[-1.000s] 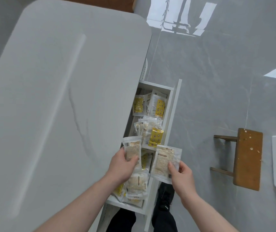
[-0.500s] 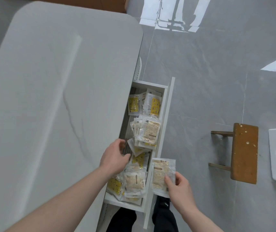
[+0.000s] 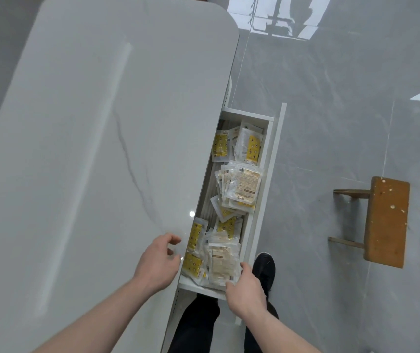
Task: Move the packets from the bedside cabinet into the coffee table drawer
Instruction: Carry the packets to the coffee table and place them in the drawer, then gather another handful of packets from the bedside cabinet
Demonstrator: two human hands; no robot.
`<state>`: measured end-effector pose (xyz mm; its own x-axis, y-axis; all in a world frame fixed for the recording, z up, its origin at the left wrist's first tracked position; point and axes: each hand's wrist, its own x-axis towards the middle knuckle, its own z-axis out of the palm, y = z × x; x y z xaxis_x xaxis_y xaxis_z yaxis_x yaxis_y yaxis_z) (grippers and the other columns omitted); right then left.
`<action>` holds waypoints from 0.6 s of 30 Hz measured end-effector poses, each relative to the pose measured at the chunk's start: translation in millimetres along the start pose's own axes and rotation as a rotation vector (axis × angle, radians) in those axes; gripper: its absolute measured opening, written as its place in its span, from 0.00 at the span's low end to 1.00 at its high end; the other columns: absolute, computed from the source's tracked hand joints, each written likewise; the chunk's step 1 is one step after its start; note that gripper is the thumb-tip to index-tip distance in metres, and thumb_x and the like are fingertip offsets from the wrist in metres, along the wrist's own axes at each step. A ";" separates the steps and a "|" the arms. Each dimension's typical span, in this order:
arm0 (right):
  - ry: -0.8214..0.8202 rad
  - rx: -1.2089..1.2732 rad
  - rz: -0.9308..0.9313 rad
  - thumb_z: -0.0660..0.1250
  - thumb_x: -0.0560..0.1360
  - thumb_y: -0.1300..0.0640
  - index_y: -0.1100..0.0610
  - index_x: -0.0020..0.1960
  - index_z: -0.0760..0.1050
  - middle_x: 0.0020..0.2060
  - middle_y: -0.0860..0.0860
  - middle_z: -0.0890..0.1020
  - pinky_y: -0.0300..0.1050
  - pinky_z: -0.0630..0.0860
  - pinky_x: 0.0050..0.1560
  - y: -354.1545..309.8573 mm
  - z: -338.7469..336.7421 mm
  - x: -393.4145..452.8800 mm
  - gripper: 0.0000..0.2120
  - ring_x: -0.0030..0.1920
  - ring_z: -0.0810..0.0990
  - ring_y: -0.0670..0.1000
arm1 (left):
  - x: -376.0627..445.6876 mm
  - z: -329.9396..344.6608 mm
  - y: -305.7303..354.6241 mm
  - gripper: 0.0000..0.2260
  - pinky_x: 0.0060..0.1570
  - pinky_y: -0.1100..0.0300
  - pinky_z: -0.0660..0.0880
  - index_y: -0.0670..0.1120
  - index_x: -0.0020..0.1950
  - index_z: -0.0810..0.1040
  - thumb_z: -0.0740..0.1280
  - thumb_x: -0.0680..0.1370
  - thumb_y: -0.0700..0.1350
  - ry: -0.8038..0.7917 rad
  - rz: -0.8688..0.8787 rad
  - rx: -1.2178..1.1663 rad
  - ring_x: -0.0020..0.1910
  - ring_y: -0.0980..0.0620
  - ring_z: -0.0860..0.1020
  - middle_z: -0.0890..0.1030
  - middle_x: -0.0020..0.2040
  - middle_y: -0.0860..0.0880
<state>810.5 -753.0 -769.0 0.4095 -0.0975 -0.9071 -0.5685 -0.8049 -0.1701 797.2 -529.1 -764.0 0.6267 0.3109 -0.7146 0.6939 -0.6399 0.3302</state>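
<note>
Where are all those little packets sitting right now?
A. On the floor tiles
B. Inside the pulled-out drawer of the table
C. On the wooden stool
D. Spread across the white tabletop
B: the packets lie piled inside the open drawer at the edge of the white table, while the wooden stool off to the side carries none.
</note>
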 end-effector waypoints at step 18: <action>0.083 -0.217 -0.424 0.66 0.81 0.54 0.47 0.84 0.53 0.84 0.47 0.55 0.50 0.57 0.81 -11.7 -105.3 -216.9 0.36 0.83 0.56 0.51 | -221.1 -124.6 35.0 0.22 0.69 0.57 0.71 0.54 0.75 0.69 0.65 0.80 0.50 0.007 0.185 0.199 0.69 0.53 0.71 0.66 0.74 0.56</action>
<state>803.4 -784.1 -529.7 0.6337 0.2265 -0.7397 -0.1804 -0.8865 -0.4260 727.1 -532.7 -517.6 0.7392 0.1802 -0.6489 0.4844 -0.8117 0.3264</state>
